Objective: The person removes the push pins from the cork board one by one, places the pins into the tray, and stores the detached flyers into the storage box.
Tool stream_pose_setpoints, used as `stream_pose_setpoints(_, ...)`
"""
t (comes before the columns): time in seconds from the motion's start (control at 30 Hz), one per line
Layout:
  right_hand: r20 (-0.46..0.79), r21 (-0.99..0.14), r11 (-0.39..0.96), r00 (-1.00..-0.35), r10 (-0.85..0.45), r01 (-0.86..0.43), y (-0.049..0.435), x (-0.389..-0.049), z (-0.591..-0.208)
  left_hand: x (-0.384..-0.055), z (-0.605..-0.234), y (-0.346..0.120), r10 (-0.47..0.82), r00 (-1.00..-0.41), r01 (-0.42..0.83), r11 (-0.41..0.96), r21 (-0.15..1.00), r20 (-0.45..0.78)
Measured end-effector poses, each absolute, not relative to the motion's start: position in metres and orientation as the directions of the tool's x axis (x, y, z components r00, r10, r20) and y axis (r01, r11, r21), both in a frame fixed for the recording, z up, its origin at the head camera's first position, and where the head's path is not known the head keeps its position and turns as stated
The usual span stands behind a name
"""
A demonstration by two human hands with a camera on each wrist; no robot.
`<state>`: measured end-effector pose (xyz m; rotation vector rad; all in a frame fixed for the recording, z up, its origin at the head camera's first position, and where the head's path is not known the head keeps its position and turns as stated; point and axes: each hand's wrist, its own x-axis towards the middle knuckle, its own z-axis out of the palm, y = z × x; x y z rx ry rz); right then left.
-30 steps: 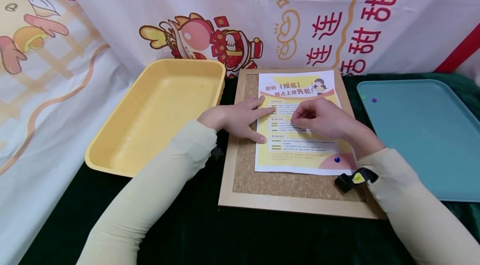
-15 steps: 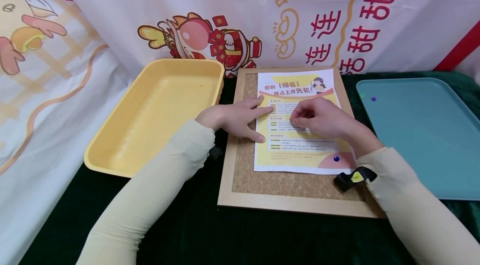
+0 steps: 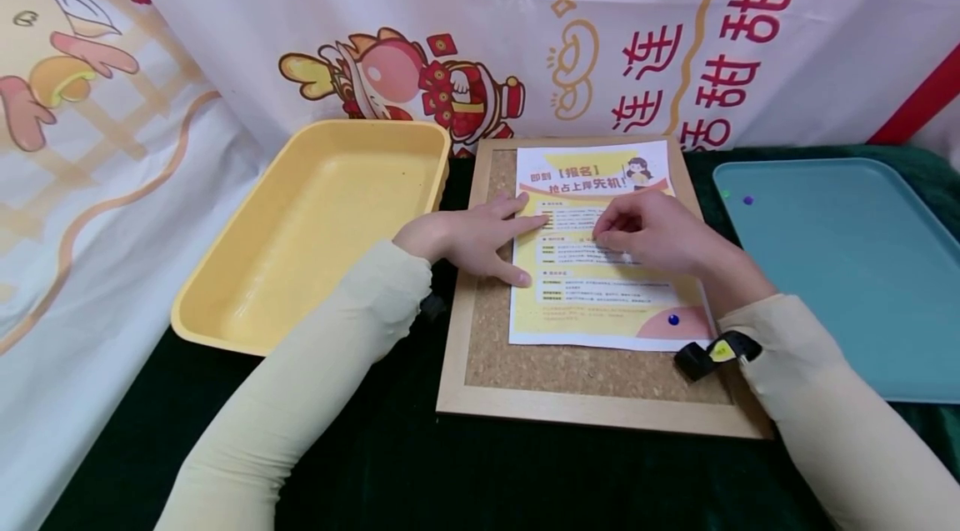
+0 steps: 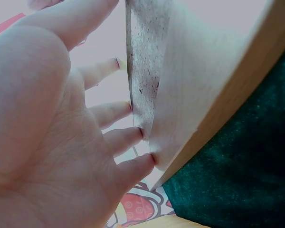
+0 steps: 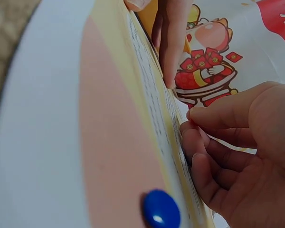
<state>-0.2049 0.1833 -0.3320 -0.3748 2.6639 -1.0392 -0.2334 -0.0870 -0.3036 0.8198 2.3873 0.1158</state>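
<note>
Lying twelve-to-six: rectangular yellow-and-white paper sheet
Touched at nine o'clock by spread left hand; right hand pinched over centre, any hold unclear.

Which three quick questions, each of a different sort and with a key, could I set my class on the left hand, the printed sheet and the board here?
1. True or false: the left hand has its fingers spread.
2. What colour is the tack at the lower right of the printed sheet? A red, B blue, C green.
3. Fill the gap: the yellow tub is on the person's ____ of the corkboard.

Key: 1 true; 2 B; 3 left.
</note>
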Motion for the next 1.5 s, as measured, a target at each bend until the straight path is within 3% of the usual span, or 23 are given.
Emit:
stream_pose_setpoints(0.37, -0.162, -0.67, 0.734, -0.943, -0.291, -0.112, 0.2, -0.21, -0.331, -0.234, -0.306, -0.087, 0.592, -0.615, 0.537, 0.798, 0.273, -0.52)
stream_pose_setpoints(1.0, -0.154, -0.675, 0.737, -0.983, -0.101, 0.03, 0.217, -0.217, -0.333, -0.234, -0.306, -0.087, 0.592, -0.616, 0.54, 0.798, 0.268, -0.52)
stream_pose_setpoints(1.5, -0.193, -0.691, 0.719, -0.978, -0.082, 0.076, 0.225, -0.221, -0.334, -0.234, -0.304, -0.088, 0.591, -0.62, 0.532, 0.8, 0.277, -0.516)
